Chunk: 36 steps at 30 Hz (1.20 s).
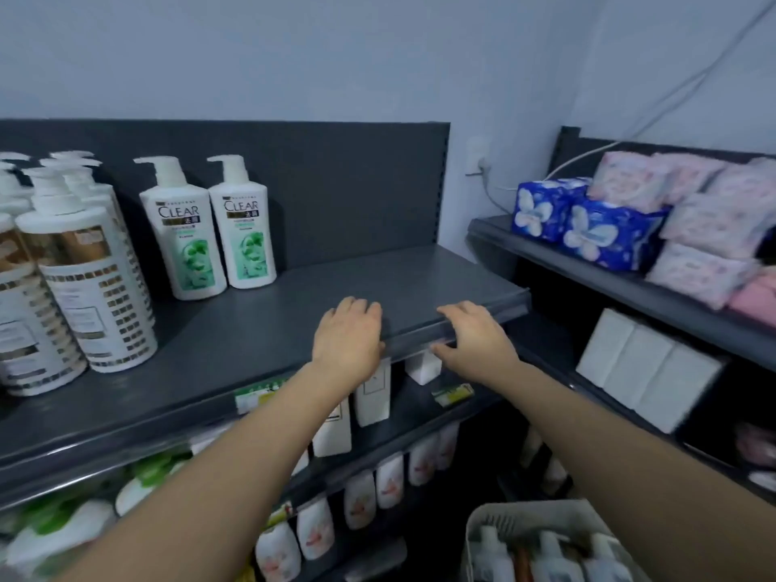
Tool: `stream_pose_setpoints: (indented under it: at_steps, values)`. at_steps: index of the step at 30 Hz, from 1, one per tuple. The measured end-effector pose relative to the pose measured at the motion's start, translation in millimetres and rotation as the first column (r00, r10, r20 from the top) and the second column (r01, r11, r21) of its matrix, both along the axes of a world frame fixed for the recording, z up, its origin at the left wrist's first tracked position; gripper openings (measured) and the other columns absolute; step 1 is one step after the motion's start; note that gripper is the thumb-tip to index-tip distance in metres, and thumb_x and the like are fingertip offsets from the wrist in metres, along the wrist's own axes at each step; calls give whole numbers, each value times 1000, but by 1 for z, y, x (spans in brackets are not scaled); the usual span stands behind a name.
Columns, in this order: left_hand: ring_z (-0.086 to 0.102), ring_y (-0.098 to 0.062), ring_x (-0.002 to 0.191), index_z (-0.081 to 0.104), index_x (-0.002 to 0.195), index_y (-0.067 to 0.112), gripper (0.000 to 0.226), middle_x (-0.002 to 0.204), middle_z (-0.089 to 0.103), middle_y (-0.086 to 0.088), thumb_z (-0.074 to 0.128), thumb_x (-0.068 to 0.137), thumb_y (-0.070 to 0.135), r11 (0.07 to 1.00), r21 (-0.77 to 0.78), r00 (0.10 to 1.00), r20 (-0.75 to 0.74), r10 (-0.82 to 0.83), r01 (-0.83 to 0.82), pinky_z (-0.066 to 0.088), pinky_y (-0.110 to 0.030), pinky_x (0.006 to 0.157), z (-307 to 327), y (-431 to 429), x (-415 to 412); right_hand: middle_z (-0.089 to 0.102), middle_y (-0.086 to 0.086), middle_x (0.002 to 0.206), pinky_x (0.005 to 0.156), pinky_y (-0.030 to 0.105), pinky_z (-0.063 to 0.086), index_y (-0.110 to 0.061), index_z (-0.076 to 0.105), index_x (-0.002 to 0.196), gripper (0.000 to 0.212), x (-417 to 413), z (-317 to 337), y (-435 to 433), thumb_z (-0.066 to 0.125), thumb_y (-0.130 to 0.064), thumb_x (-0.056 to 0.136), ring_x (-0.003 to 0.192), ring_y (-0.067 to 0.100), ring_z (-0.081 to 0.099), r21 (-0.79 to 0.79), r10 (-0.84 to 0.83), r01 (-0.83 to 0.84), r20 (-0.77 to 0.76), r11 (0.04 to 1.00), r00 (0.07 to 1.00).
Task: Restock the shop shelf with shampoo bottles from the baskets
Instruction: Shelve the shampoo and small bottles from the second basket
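Both hands, left [348,338] and right [472,336], rest empty on the shelf's [294,312] front edge, fingers together; two bottles [210,228] stand at its back.

Soft even light, blurred, warped edges

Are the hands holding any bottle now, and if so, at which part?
No bottle is held. The left hand and right hand both rest empty on the front edge of the top shelf.
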<state>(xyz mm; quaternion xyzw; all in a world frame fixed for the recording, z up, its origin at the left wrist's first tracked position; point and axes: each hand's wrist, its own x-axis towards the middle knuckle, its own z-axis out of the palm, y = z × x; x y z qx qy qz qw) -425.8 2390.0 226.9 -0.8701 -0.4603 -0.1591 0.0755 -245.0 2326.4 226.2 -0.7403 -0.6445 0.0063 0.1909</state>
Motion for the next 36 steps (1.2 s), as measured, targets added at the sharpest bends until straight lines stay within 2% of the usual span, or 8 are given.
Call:
stream_pose_setpoints:
  at_steps: [5,15,19,21,24,28,31,36]
  values:
    - [40,-26,128,46,128,11,43,133,49,-7,60,90,27,993,-24,992,-51,-115,114,39,-37,97,-26,-43,55,48,8,137,102,37,40,-15,46,140,58,47,-28,-62,64,-37,89,128,28,42,-47,-72,74,29,996,997]
    - [39,-25,127,45,130,15,43,133,47,-7,57,90,24,949,-296,969,-183,-168,109,38,-34,95,-120,-145,154,45,8,140,104,39,40,-17,42,142,60,132,-118,-174,59,-42,91,129,26,39,-326,-166,159,5,932,986]
    - [42,-28,123,42,133,12,46,132,47,-10,53,88,10,911,-405,946,-256,-197,80,41,-35,90,-157,-175,173,51,7,131,96,35,42,-17,50,135,52,153,-152,-207,59,-42,90,123,25,47,-399,-206,189,-1,897,979]
    - [42,-27,122,44,129,12,42,131,48,-9,54,88,11,887,-454,938,-264,-226,87,40,-36,90,-175,-182,179,57,8,124,90,34,45,-16,56,127,46,161,-170,-217,60,-41,88,114,26,54,-430,-233,191,-47,882,971]
    - [39,-28,126,42,133,11,42,135,45,-11,52,93,18,841,-531,929,-251,-271,102,38,-35,94,-204,-186,188,57,4,125,92,35,48,-17,57,124,41,171,-197,-226,58,-40,90,114,25,55,-497,-270,186,-102,847,957]
    - [41,-28,128,43,135,9,41,138,46,-12,49,97,24,798,-595,917,-261,-300,92,39,-38,99,-237,-189,202,48,8,139,101,39,44,-21,48,139,50,184,-231,-231,58,-39,93,126,27,47,-579,-331,219,-93,785,939]
    - [42,-27,128,44,135,12,43,137,48,-11,52,95,23,758,-646,917,-239,-320,96,42,-39,103,-263,-188,214,42,11,146,104,39,42,-16,41,144,58,194,-259,-234,56,-42,94,131,28,42,-655,-413,263,-82,709,907]
    - [48,-26,119,43,136,14,45,132,50,-11,51,93,24,681,-723,903,-210,-376,116,45,-37,88,-301,-196,240,48,13,139,99,34,45,-9,44,139,60,210,-302,-242,56,-44,92,125,28,48,-728,-518,302,-84,615,852]
